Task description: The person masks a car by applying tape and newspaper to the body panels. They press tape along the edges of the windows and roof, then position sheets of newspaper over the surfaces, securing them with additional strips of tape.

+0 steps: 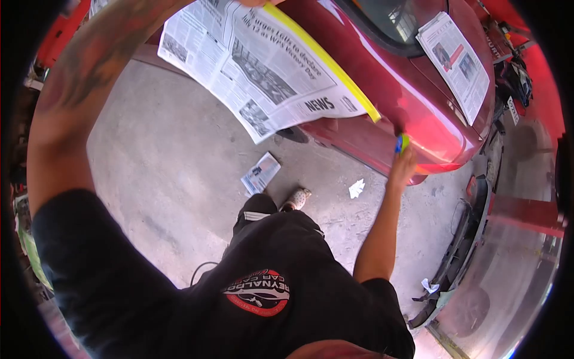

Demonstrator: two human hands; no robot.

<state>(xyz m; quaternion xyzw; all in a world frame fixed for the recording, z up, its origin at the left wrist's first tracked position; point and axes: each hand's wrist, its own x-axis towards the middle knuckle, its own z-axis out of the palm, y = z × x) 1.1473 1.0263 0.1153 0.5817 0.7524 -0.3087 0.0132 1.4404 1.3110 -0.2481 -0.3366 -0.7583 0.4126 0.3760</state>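
A newspaper sheet point(269, 66) with a strip of yellow masking tape point(326, 57) along one edge hangs beside the dark red car point(382, 78). At the top border my left hand point(254, 2) is closed on the sheet's taped edge; most of this hand is cut off by the frame. My right hand point(405, 164) is closed around a small tape roll point(401, 143), yellow-green with a blue part. It is held by the car's rear corner, near the red tail light point(439, 168). Whether tape runs between roll and sheet cannot be made out.
Folded newspapers point(457, 66) lie on the car near its rear window. Another newspaper piece point(261, 172) and a crumpled white scrap point(357, 189) are on the concrete floor point(161, 149). A detached dark bumper point(457, 251) lies to the right.
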